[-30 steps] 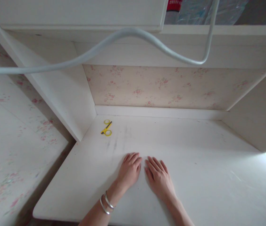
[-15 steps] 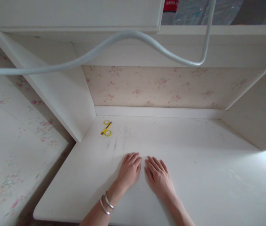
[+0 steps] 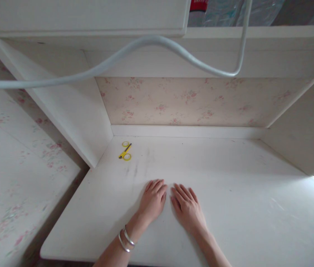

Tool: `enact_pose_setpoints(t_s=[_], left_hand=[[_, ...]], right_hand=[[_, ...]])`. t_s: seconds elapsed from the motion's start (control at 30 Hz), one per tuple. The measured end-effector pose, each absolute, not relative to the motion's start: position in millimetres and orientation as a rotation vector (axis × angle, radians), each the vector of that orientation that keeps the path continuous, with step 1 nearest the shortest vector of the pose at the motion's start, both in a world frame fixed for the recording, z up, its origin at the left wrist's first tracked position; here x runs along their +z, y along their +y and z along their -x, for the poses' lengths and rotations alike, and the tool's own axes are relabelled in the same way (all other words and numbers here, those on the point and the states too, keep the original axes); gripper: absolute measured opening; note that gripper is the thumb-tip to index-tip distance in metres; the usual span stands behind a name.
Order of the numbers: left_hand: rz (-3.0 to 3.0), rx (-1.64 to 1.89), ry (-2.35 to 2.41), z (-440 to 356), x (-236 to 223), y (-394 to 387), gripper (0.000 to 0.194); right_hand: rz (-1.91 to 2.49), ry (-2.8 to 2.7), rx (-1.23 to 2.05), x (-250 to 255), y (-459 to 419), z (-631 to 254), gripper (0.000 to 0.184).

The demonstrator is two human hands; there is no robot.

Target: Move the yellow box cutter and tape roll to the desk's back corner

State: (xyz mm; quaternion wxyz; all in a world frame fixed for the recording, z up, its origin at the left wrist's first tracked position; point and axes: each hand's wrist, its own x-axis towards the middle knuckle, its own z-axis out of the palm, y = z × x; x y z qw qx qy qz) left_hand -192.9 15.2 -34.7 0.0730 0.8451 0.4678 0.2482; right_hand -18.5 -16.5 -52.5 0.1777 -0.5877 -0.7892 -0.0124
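My left hand lies flat, palm down, on the white desk top, its fingers stretched out and close together; silver bangles circle that wrist. Just to its right, almost touching, my right hand rests the same way, fingers extended. Neither hand holds anything. A small yellow-handled pair of scissors lies at the back left corner of the desk, well beyond my left hand.
White side panels wall in the desk on the left and right, with a floral back wall behind. A shelf runs overhead. A pale cable hangs across the top of the view.
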Motion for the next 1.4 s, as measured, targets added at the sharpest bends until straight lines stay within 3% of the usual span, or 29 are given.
enact_pose_setpoints(t_s=[0.5, 0.63, 0.8, 1.0, 1.4], left_hand=[[-2.457, 0.747, 1.332, 198, -38, 23, 0.028], [-2.37, 0.722, 1.304, 233, -26, 60, 0.028], [-2.429, 0.705, 1.643, 301, -2, 139, 0.03], [-2.452, 0.486, 1.848, 357, 1, 200, 0.043], [-2.425, 0.112, 1.722, 375, -24, 229, 0.076]], right_hand=[[1.632, -2.205, -0.022, -49, -16, 19, 0.036], [1.64, -2.176, -0.005, -48, -15, 20, 0.035], [1.67, -2.145, 0.045, -45, -12, 21, 0.032], [1.681, -2.091, 0.083, -42, -11, 21, 0.029], [1.667, -2.06, 0.108, -37, -11, 21, 0.028]])
